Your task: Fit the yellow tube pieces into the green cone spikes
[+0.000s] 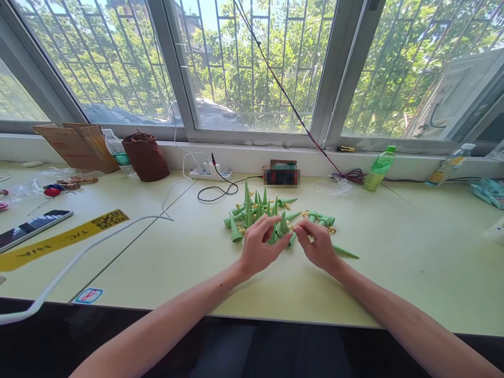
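My left hand (260,247) has its fingers closed around a green plastic watering spike (283,224), its tip pointing up. From the right, my right hand (317,244) pinches a small yellow valve piece (292,228) at the side of that spike; whether the piece sits in the spike I cannot tell. Right behind my hands is a heap of similar green spikes (247,205), some upright and some lying, with yellow pieces among them. More green spikes (326,220) lie just beyond my right hand. One long spike tip (346,252) sticks out beside my right wrist.
A power strip (210,173) with cables and a small dark device (281,176) are by the window wall. Bottles (378,169) stand at the right back. Left are a brown pouch (145,156), a cardboard box (81,149), a phone (35,228), yellow tape (59,241) and a white cable (79,257).
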The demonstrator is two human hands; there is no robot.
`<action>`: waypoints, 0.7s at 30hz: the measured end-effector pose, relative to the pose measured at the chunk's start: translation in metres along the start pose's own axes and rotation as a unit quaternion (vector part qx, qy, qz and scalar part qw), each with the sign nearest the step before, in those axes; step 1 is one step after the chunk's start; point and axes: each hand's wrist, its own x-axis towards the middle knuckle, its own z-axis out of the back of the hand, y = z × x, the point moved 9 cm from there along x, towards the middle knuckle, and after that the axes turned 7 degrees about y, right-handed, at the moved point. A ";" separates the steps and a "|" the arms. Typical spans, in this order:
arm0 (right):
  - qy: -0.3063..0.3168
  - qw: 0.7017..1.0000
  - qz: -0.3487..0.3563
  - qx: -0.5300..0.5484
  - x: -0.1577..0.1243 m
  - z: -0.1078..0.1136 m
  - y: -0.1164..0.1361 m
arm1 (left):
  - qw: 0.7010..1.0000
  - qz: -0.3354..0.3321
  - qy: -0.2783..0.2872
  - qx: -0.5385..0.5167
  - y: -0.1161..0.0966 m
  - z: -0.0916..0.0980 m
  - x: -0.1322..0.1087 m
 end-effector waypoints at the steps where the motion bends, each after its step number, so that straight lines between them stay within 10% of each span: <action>1: 0.001 1.000 0.001 -0.001 0.000 0.000 0.000 | 1.000 -0.009 -0.002 0.004 -0.002 0.001 0.000; 21: 0.024 1.000 -0.004 -0.017 0.001 -0.006 -0.002 | 0.998 -0.058 0.012 -0.018 -0.009 -0.003 0.001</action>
